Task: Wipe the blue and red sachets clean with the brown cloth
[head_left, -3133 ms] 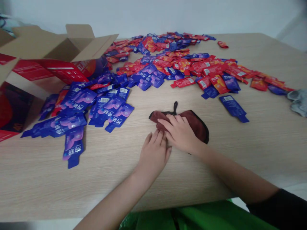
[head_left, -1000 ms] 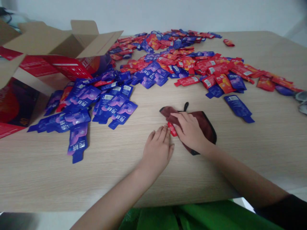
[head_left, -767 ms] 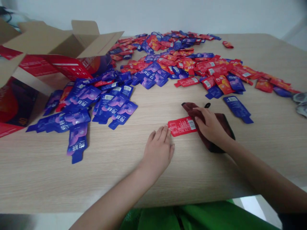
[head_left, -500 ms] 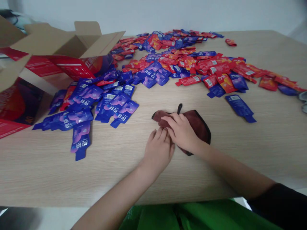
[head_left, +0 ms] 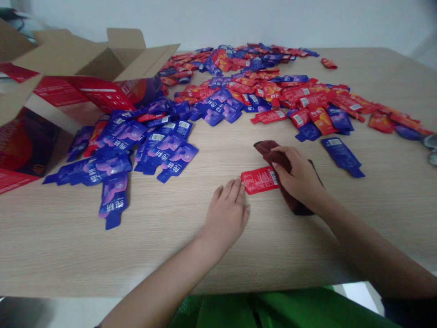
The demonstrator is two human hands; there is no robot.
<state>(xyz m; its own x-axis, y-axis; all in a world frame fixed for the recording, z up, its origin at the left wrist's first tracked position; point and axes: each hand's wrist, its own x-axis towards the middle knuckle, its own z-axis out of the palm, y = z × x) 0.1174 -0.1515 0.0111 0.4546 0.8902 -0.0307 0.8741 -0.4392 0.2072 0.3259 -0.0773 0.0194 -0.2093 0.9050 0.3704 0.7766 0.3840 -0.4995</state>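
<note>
A red sachet [head_left: 259, 180] with white print lies flat on the table, its right end partly under a dark brown cloth with black edging [head_left: 297, 200]. My left hand [head_left: 225, 212] rests flat, fingers stretched out, with the fingertips on the sachet's left end. Pinched in my right hand [head_left: 298, 175] is the brown cloth, bunched and lifted at its left side; part of it is hidden behind the hand.
Opened cardboard boxes [head_left: 78, 57] stand at the left. Beside them lies a heap of blue sachets [head_left: 119, 136]. Mixed red and blue sachets [head_left: 259, 84] spread across the back, and a single blue sachet [head_left: 341, 155] lies at the right on the wooden table [head_left: 164, 246].
My right hand has moved right, drawing the brown cloth off the red sachet, which now shows. My left hand has stayed nearly in place.
</note>
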